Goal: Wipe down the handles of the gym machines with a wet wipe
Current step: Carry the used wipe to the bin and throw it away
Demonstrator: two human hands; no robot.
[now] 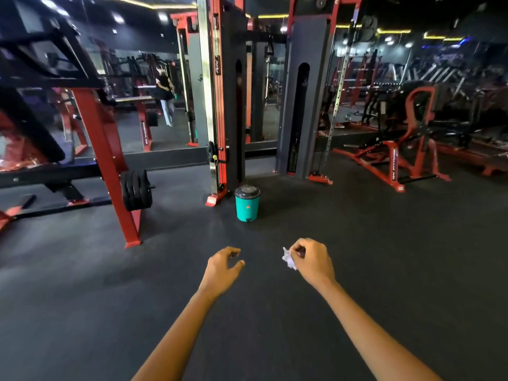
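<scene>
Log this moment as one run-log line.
right hand: pinches crumpled wet wipe | left hand: loosely curled, holds nothing | teal pedal bin: ahead, lid closed

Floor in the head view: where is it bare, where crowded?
Bare: the dark floor from the hands to the teal bin, and right of it. Crowded: the weight plates on the left and the cable machine behind the bin.

Floor (357, 243): dark grey, faintly speckled. Bin (246, 204), frame centre: teal body, grey lid. Machine frames (107, 149), left and right: red with black parts. Weight plates (136, 193): black. Crumpled wipe (289, 259), lower centre: white.
</scene>
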